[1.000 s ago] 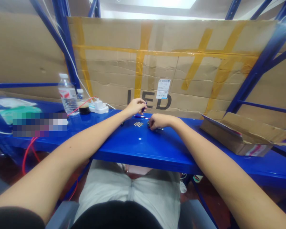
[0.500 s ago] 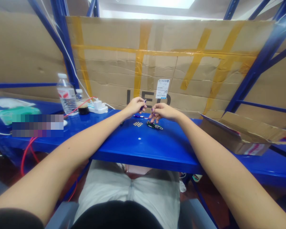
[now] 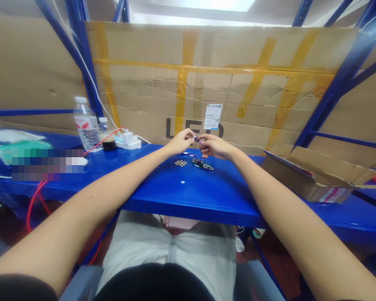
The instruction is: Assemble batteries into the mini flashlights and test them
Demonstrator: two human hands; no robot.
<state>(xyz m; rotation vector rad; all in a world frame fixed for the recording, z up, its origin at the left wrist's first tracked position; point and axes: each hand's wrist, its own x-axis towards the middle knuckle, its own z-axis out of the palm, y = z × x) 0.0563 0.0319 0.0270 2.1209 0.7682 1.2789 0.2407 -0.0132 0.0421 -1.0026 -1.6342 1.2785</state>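
My left hand [image 3: 182,142] is closed around a small dark purple and silver piece [image 3: 196,138], whose kind is too small to tell. Fingertips of my right hand [image 3: 216,147] pinch at the same spot, with something small and purple partly hidden in them. The two hands nearly touch above the blue table [image 3: 163,188]. Below them lie a slim blue and silver pen-like rod [image 3: 189,154], a cluster of several small metallic ring-like pieces [image 3: 181,163] and a heap of dark green and silver clip-like pieces [image 3: 203,165].
An open cardboard box [image 3: 313,179] stands at right. To the left are a water bottle [image 3: 87,125], a smaller bottle with dark liquid [image 3: 107,138] and a white power strip [image 3: 130,143] with a red cable. A large taped cardboard panel [image 3: 144,92] closes off the back.
My right hand has risen from the clip-like heap and moved left to meet my left hand. My left hand has shifted slightly to the right.
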